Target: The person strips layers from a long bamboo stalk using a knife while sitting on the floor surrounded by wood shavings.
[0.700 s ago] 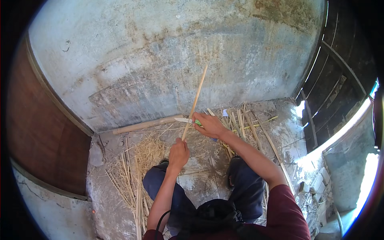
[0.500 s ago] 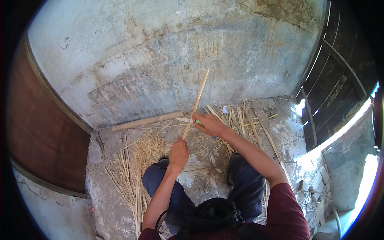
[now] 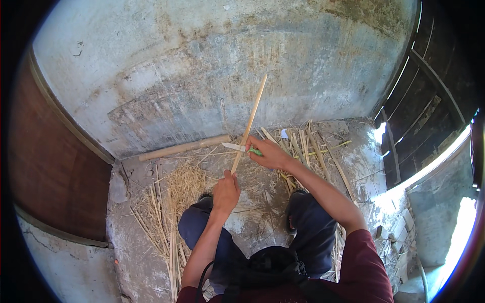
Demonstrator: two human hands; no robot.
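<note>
A long pale strip that looks like split bamboo (image 3: pixel 256 105) slants up and away in front of me. Closed around its near end is my left hand (image 3: pixel 226 193), between my knees. My right hand (image 3: pixel 270 153) grips a knife (image 3: pixel 234 146) by its green handle. The blade points left and crosses the strip above my left hand, seemingly against it. Curly pale shavings (image 3: pixel 187 179) lie in a heap on the floor, left of my left hand.
A round bamboo pole (image 3: pixel 184 147) lies along the foot of the stained wall (image 3: pixel 192 81). More split strips (image 3: pixel 318 151) spread over the floor to the right, others (image 3: pixel 151 222) to the left. A brown door panel (image 3: pixel 60 161) stands left, dark boards (image 3: pixel 424 96) right.
The strip's far end has shifted slightly up and right in the picture. My right hand has moved slightly right with the knife, and more of the green handle shows.
</note>
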